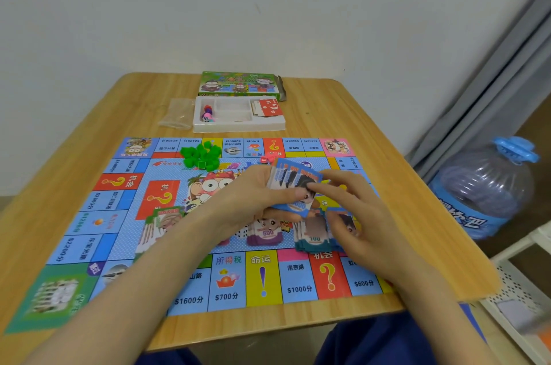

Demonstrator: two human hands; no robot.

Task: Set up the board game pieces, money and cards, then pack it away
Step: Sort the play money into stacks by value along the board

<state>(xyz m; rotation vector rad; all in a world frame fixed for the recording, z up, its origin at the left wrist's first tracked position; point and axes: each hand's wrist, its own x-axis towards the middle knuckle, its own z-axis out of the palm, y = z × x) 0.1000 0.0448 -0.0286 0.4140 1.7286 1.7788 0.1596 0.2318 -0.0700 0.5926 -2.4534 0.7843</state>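
Note:
A colourful paper game board (128,215) lies flat on the wooden table (343,114). Above its middle, my left hand (253,194) grips a stack of blue play-money notes (293,185). My right hand (354,209) pinches the top note of that stack with thumb and forefinger. Piles of notes lie on the board below my hands: purple 500s (267,235), teal 100s (313,238) and green ones (162,220) at the left. A heap of green houses (201,154) sits near the board's far edge, with small red pieces (267,158) beside it.
A white plastic tray (238,125) behind the board holds coloured pawns and a die (207,114) and red question-mark cards (268,108). The green game box (240,83) stands behind it, an empty clear bag (179,114) at its left. A large water bottle (486,185) stands on the floor, right.

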